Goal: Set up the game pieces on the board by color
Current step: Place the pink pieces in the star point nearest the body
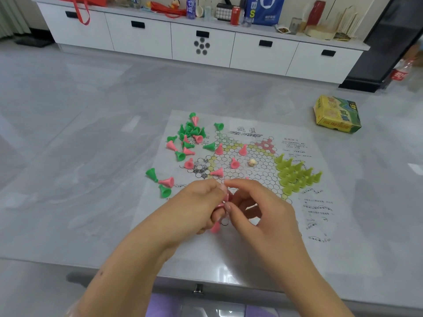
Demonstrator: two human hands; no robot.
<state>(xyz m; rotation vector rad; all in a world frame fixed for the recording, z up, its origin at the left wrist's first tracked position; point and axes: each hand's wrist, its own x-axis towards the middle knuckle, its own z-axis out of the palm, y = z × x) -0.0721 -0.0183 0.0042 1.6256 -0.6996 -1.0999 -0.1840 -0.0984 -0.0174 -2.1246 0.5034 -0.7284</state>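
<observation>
Both hands meet over the near edge of the paper game board (270, 143). The left hand (196, 205) curls its fingers round a small bunch of pink cone pieces (221, 203); how many it holds I cannot tell, since only bits of pink show between the fingers. The right hand (258, 209) brings thumb and forefinger to the top of that bunch, pinching at one piece, with its other fingers loosely bent.

Just beyond the hands, four pink cones (234, 163) stand or lie on the printed hexagon field, and a small pale die (251, 162) sits among them. Beyond and to the right of the right hand, yellow-green cones (296, 173) stand packed in a triangle on one point of the star, roughly ten of them. Beyond and to the left of the left hand lies a jumbled heap of green cones (191, 131) mixed with several pink ones, and three more strays, two green and one pink (167, 181), lie just left of the left hand.

The board rests on a glossy grey marbled table (80, 145). Far right of the hands sits a yellow-green cardboard game box (336, 115), its inside hidden. Against the far wall runs a white low cabinet (201, 40) with black handles, cluttered with bottles, a red can and bags.
</observation>
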